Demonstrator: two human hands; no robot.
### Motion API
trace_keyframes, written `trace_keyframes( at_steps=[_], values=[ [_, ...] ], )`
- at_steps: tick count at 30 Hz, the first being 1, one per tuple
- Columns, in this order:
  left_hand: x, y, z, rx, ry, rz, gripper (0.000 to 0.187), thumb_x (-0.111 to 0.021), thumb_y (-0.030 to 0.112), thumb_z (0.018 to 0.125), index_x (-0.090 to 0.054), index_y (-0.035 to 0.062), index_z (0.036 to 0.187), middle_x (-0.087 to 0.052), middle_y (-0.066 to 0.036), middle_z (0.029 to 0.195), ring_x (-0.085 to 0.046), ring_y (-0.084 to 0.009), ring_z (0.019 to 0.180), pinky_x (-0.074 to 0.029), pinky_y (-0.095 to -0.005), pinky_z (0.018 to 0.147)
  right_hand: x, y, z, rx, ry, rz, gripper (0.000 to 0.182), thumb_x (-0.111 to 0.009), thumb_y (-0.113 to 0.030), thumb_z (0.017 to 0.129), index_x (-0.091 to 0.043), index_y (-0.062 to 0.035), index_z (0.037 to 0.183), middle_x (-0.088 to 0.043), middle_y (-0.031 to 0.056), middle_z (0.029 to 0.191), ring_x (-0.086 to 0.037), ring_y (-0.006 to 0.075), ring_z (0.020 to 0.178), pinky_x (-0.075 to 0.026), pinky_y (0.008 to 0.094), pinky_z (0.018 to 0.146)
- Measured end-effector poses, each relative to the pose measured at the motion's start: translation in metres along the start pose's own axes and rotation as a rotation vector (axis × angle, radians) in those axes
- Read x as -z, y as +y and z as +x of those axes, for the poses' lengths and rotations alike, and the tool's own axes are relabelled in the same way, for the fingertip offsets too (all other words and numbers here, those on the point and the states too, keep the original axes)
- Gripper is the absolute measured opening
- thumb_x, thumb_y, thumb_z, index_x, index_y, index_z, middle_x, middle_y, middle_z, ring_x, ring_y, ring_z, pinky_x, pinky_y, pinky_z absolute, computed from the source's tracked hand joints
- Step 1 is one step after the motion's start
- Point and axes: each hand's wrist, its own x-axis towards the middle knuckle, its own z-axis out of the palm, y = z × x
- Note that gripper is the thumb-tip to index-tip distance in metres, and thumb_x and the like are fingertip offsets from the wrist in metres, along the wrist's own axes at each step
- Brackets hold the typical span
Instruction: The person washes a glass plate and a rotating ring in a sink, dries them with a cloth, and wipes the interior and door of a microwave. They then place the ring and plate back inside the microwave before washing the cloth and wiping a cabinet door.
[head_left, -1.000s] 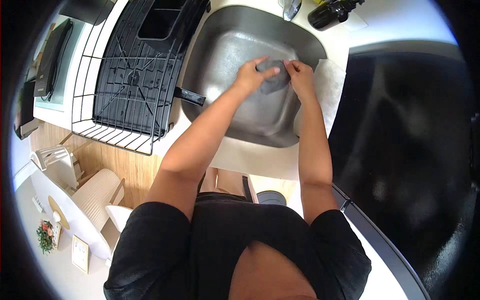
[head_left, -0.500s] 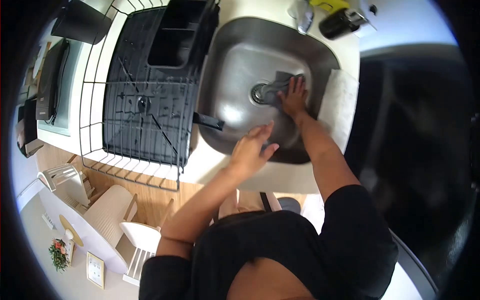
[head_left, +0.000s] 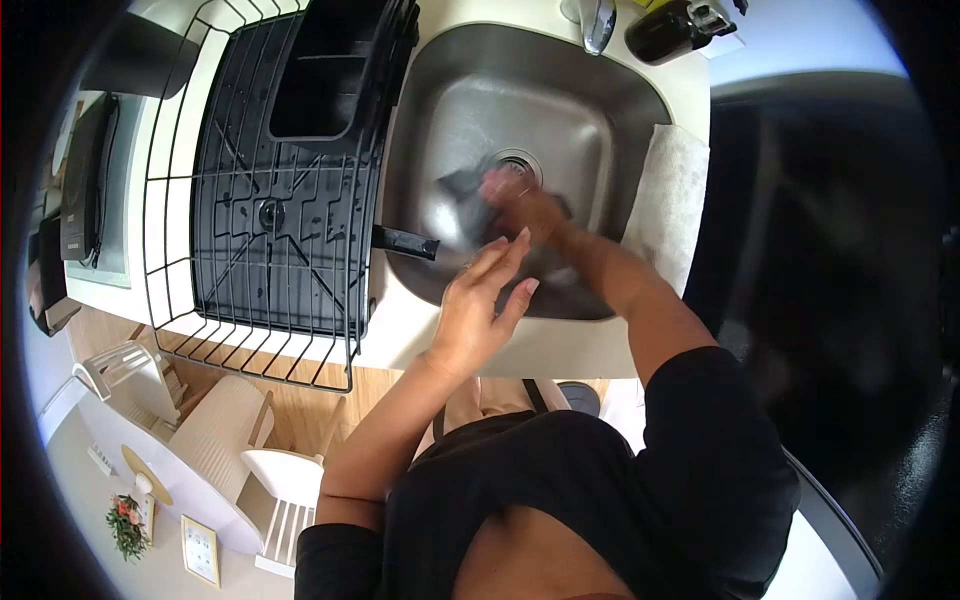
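A dark grey cloth (head_left: pixel 465 200) lies against the bottom of the metal sink (head_left: pixel 430 110), just left of and below the drain (head_left: pixel 520 160). My right hand (head_left: pixel 520 200) presses down on this cloth and has hold of it; motion blurs both the fingers and the cloth. Over the sink's near edge hovers my left hand (head_left: pixel 480 300), fingers stretched out and thumb apart, holding nothing.
Left of the sink stands a black wire dish rack (head_left: pixel 280 230) with a spout (head_left: pixel 405 243) reaching over the rim. A faucet (head_left: pixel 597 25) and a dark bottle (head_left: pixel 665 35) are at the back. A pale towel (head_left: pixel 670 210) lies along the right edge.
My right hand has swept the cloth leftward and toward me, from right of the drain to its near left side. My left hand has shifted slightly left and stays open.
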Motion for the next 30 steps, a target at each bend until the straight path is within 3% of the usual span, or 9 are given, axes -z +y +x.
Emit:
trace_keyframes(
  at_steps=[4, 8, 11, 13, 14, 19, 21, 24, 30],
  values=[
    [-0.006, -0.009, -0.021, -0.006, -0.065, 0.055, 0.041, -0.06, 0.009, 0.082, -0.052, -0.0008, 0.121, -0.059, -0.018, 0.111, -0.055, -0.0331, 0.105, -0.043, -0.0346, 0.09, -0.002, 0.043, -0.044, -0.546, 0.128, -0.191, 0.064, -0.04, -0.04, 0.09, -0.023, -0.0036, 0.14, -0.019, 0.0125, 0.148, -0.016, 0.0303, 0.137, -0.011, 0.0458, 0.11],
    [-0.001, 0.004, -0.041, -0.018, -0.089, -0.012, 0.039, -0.06, 0.008, 0.081, -0.054, -0.0001, 0.119, -0.06, -0.017, 0.109, -0.056, -0.0333, 0.104, -0.044, -0.0356, 0.089, -0.002, -0.025, -0.054, -1.163, -0.452, -0.005, 0.064, -0.028, -0.041, 0.093, -0.011, -0.0071, 0.144, -0.006, 0.0228, 0.148, -0.01, 0.0365, 0.137, -0.011, 0.0485, 0.11],
    [0.01, 0.006, -0.054, -0.024, -0.099, -0.049, 0.038, -0.059, 0.008, 0.082, -0.054, 0.0007, 0.118, -0.059, -0.018, 0.111, -0.056, -0.0328, 0.105, -0.044, -0.0355, 0.089, -0.06, -0.072, -0.019, -0.982, -0.992, -0.071, 0.083, -0.036, -0.054, 0.086, -0.005, 0.0, 0.143, -0.008, 0.0248, 0.147, -0.007, 0.0378, 0.137, -0.008, 0.0491, 0.109],
    [0.021, 0.008, -0.069, -0.022, -0.094, -0.004, 0.036, -0.059, 0.007, 0.082, -0.055, 0.0, 0.117, -0.058, -0.018, 0.113, -0.056, -0.0322, 0.104, -0.044, -0.0353, 0.09, 0.01, -0.094, 0.026, -0.23, -1.205, 0.766, 0.056, -0.035, -0.045, 0.09, -0.045, -0.0034, 0.127, -0.04, 0.0219, 0.134, -0.04, 0.0326, 0.124, -0.032, 0.0436, 0.098],
    [0.028, 0.006, -0.075, 0.001, -0.107, -0.033, 0.034, -0.058, 0.007, 0.083, -0.055, -0.0004, 0.117, -0.058, -0.018, 0.113, -0.056, -0.0317, 0.105, -0.043, -0.0344, 0.091, 0.026, -0.104, 0.037, -0.236, -1.195, 0.761, 0.056, -0.035, -0.045, 0.09, -0.045, -0.0034, 0.127, -0.04, 0.0219, 0.134, -0.04, 0.0326, 0.124, -0.032, 0.0436, 0.098],
    [0.053, -0.002, -0.103, -0.023, -0.154, -0.03, 0.035, -0.057, 0.006, 0.084, -0.054, -0.0008, 0.118, -0.06, -0.016, 0.111, -0.058, -0.0293, 0.102, -0.044, -0.0318, 0.089, 0.094, -0.16, 0.01, -0.614, -0.481, 1.38, 0.044, -0.041, -0.04, 0.091, -0.057, -0.0024, 0.108, -0.053, 0.0174, 0.119, -0.052, 0.0297, 0.108, -0.041, 0.0422, 0.084],
    [0.062, 0.002, -0.107, 0.063, -0.148, -0.095, 0.032, -0.057, 0.008, 0.083, -0.057, 0.0007, 0.114, -0.06, -0.018, 0.105, -0.058, -0.0338, 0.095, -0.047, -0.0355, 0.083, 0.133, -0.171, -0.038, -0.34, -0.154, 0.754, 0.031, -0.054, -0.029, 0.084, -0.06, -0.0022, 0.097, -0.056, 0.0146, 0.106, -0.054, 0.0317, 0.098, -0.043, 0.0426, 0.079],
    [0.074, 0.01, -0.111, -0.04, -0.134, -0.082, 0.036, -0.054, 0.007, 0.086, -0.054, 0.0012, 0.121, -0.062, -0.015, 0.104, -0.06, -0.0261, 0.092, -0.046, -0.0317, 0.082, 0.18, -0.213, -0.074, -0.423, 0.22, 0.39, 0.026, -0.06, -0.017, 0.077, -0.06, -0.0012, 0.097, -0.057, 0.0181, 0.111, -0.053, 0.0365, 0.098, -0.042, 0.0416, 0.085],
    [0.069, 0.019, -0.101, -0.118, -0.122, -0.025, 0.035, -0.052, 0.008, 0.09, -0.052, 0.003, 0.124, -0.063, -0.012, 0.101, -0.059, -0.0168, 0.09, -0.045, -0.0263, 0.081, 0.113, -0.281, -0.052, -0.337, 0.443, 0.329, 0.033, -0.053, -0.023, 0.08, -0.058, -0.0071, 0.109, -0.052, 0.0101, 0.122, -0.044, 0.03, 0.116, -0.031, 0.0533, 0.095]
  ],
)
